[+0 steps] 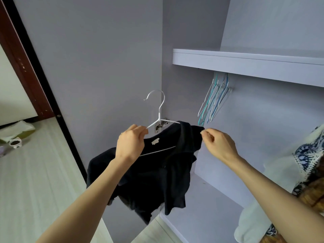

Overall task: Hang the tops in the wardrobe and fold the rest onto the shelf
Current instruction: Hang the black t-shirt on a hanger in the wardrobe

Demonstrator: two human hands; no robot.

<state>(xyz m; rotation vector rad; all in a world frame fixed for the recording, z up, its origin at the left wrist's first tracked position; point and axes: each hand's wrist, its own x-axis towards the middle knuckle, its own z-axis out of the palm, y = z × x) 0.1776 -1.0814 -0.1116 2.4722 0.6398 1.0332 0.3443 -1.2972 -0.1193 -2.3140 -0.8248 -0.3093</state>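
Black top (150,174) is held up in front of the open wardrobe (263,137), partly draped over a white wire hanger (158,111). One shoulder of the garment is already carried by the hanger's right arm, while the other side hangs loose below. The hanger's left arm is gripped, together with the collar edge, by the left hand (130,142), whose fingers are curled round it. The fabric at the right shoulder is pinched by the right hand (219,144). Empty hangers (213,100) in white, blue and teal are seen hanging beneath the shelf (245,62). Patterned clothing (308,155) is piled at the right edge.
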